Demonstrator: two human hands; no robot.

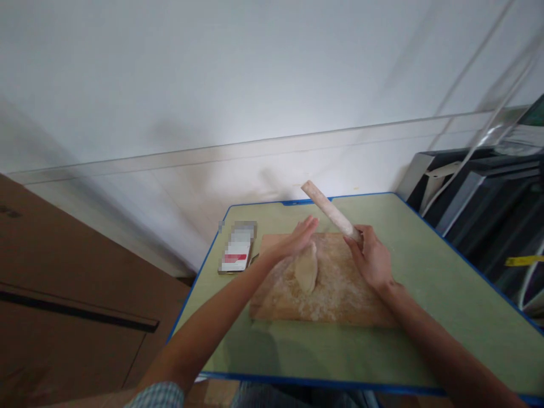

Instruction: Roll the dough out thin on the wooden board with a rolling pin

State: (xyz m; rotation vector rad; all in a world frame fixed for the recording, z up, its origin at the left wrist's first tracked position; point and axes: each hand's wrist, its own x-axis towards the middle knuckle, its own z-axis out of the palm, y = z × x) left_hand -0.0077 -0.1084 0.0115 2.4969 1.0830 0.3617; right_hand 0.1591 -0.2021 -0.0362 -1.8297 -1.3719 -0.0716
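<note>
My right hand (372, 258) is wrapped round one end of a floured rolling pin (329, 211), which it holds raised and tilted above the board's right half. Flat and with fingers stretched out, my left hand (300, 238) is over the far left part of the wooden board (361, 309). Just below its palm lies a flattened oval piece of dough (306, 272); whether the hand touches it I cannot tell. White flour is scattered over the board around the dough.
A phone (238, 249) with a lit screen lies left of the board on the green, blue-edged table (433, 266). The wall (263, 181) rises behind the table. Dark binders (471, 187) and cables stand at the right, and a brown cabinet (76, 283) at the left.
</note>
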